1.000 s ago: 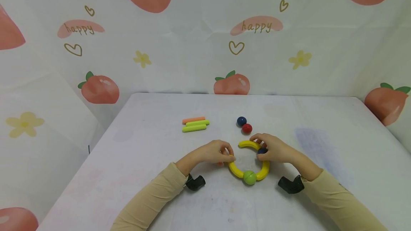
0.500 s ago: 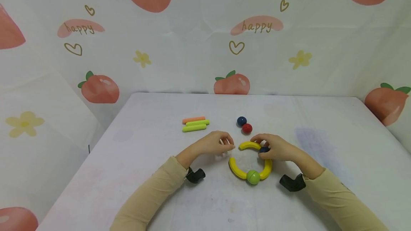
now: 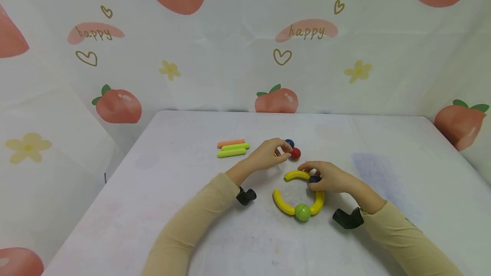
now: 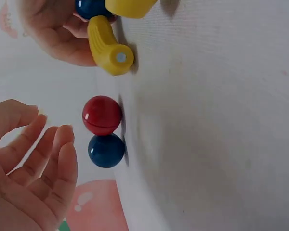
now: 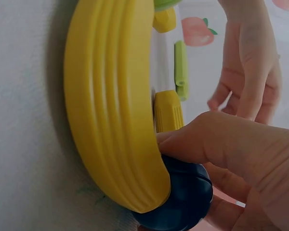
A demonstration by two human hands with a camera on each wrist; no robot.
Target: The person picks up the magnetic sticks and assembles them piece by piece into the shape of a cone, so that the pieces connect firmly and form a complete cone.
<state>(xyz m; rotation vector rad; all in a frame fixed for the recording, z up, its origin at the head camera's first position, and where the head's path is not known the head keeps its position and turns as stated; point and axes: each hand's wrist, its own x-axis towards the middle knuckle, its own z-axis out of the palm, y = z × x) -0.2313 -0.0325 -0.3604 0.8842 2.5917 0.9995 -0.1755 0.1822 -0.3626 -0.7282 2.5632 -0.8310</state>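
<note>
On the tabletop (image 3: 238, 242), from the near side outward: one green ball (image 3: 302, 212) between the ends of two curved yellow pieces (image 3: 284, 203). Up the right branch, one dark blue ball (image 3: 315, 179), clasped by thumb and fingers of the right hand (image 3: 333, 176); just beyond, a third curved yellow piece (image 3: 297, 175), making three in a ring open at the left. Past the ring, the left hand (image 3: 268, 154), fingers loosely bent, thumb and fingertips apart. Near those fingertips, one red ball (image 3: 295, 153) and a second dark blue ball (image 3: 290, 143), touching. Off to the left, three sticks (image 3: 232, 153), two yellow-green, one orange. Farthest, a printed cloth (image 3: 230, 54).

Only in the right wrist view: a seam round the clasped ball. Only in the left wrist view: a grey disc (image 4: 121, 57) in one yellow end.
</note>
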